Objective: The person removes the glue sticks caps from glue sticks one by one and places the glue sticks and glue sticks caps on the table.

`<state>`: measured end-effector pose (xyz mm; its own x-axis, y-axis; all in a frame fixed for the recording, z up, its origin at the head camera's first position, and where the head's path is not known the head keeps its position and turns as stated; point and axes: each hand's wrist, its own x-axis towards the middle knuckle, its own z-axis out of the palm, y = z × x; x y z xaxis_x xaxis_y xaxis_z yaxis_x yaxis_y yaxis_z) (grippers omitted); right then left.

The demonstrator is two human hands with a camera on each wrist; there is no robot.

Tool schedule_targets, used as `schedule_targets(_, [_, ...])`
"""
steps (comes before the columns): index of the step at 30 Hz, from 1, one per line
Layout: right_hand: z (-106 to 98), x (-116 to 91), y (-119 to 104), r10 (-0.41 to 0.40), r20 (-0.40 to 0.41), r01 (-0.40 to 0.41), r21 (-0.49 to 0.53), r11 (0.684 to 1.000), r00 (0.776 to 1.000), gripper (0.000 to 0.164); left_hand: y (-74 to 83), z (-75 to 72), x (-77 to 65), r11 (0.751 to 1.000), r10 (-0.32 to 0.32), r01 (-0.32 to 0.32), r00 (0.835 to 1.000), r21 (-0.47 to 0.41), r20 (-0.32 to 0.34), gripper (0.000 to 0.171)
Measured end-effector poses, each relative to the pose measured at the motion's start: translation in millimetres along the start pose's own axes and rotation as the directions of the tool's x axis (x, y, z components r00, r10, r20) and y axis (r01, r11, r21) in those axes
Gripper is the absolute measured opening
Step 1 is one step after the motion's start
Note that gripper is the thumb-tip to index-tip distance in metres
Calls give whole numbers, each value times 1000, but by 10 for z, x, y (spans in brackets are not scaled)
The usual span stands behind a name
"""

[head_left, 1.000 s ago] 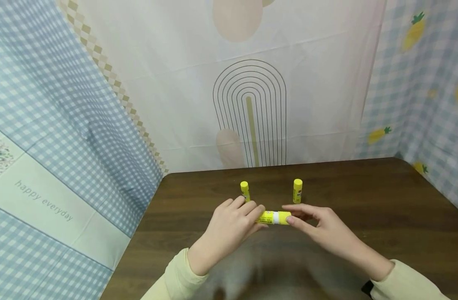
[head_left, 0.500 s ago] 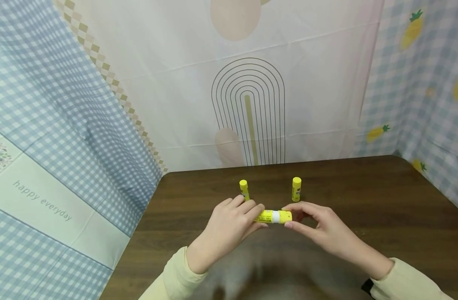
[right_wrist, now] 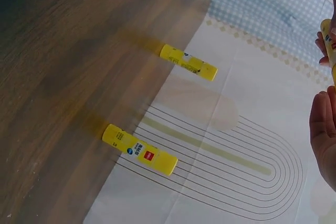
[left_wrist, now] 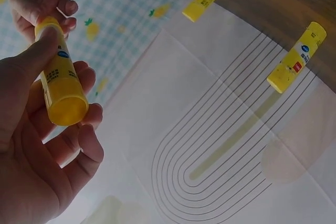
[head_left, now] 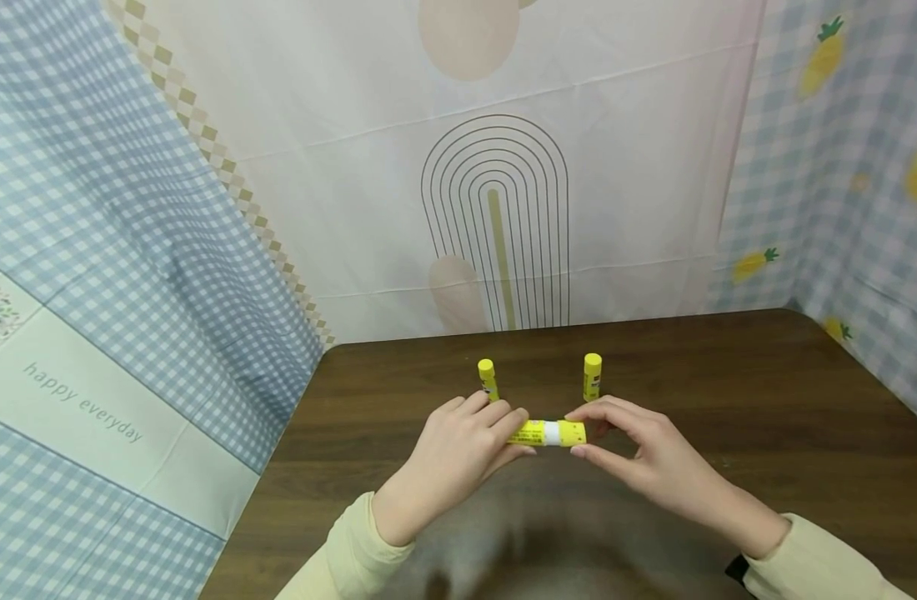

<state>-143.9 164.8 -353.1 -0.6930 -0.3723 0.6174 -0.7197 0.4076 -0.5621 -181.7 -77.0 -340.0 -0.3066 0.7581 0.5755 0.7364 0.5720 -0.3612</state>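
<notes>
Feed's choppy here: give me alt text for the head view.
The left hand grips a yellow glue stick sideways; the right hand pinches its other end. Two more glue sticks stand upright beyond on a dark wooden table.

Held tube (head_left: 548, 433): bright yellow, lying pretty much sideways, dark print on the body, white band just before its right end
Left hand (head_left: 456, 454): back facing up, fingers wrapped over the tube's left part, so that end's hidden
Right hand (head_left: 644, 446): pinching the other end, thumb at the lower edge, finger up top
Counter (head_left: 383, 404): dark wood look, with two more yellow ones upright; left standing tube (head_left: 488, 379) is partly behind a hand, right standing tube (head_left: 593, 377) sits just past the other
Sleeves (head_left: 361, 546): pale yellow, plus some black thing (head_left: 738, 570) at the right cuff, can't tell what
Backdrop (head_left: 638, 183): white cloth, line-drawn arch, blue gingham (head_left: 128, 150) off left saying "happy everyday"
</notes>
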Motion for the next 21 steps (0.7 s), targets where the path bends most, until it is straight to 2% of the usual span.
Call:
schedule_targets(5, [-35, -114, 285, 0, -30, -2, -66, 998, 1000, 39, -9, -1, -12, 1000, -12, 12, 1000, -3, 9, 37])
schedule_targets(10, [-257, -249, 471, 58, -81, -73, -191, 979, 995, 40, -25, -2, -40, 1000, -22, 22, 1000, -8, 7, 36])
schedule_targets(14, [-545, -352, 580, 153, -143, -190, -299, 935, 978, 39, -46, -6, -61, 1000, -28, 28, 1000, -5, 10, 36])
schedule_targets(21, [-993, -518, 683, 309, -225, -377, -404, 833, 924, 39, -86, -13, -107, 999, -38, 38, 999, -2, 20, 37])
